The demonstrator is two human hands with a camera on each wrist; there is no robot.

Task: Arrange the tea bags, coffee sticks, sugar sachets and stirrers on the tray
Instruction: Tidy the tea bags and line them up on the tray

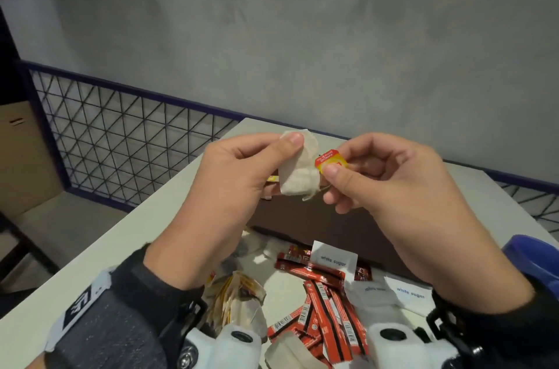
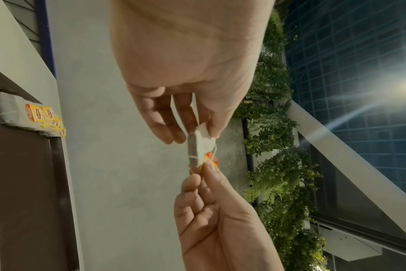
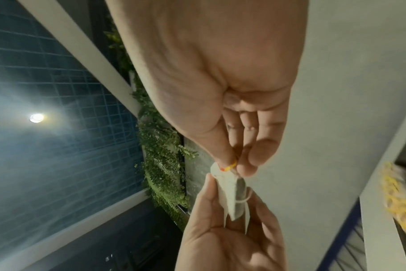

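Note:
My left hand (image 1: 242, 169) pinches a white tea bag (image 1: 299, 169) by its top edge, raised above the dark brown tray (image 1: 302, 217). My right hand (image 1: 372, 175) pinches the bag's red and yellow paper tag (image 1: 328, 161) right beside it. The left wrist view shows the tea bag (image 2: 197, 150) with its string wound round it and the tag (image 2: 210, 159) between the right thumb and finger. Other tea bags (image 2: 9, 111) with yellow tags lie at the tray's edge. Red coffee sticks (image 1: 320, 308), white sugar sachets (image 1: 332, 258) and more tea bags (image 1: 239, 299) lie loose on the table near me.
The white table (image 1: 90, 262) ends at the left beside a dark wire-mesh railing (image 1: 121, 132). A grey wall stands behind. A cardboard box (image 1: 21, 157) sits on the floor at far left. Something blue (image 1: 532, 253) shows at the right edge.

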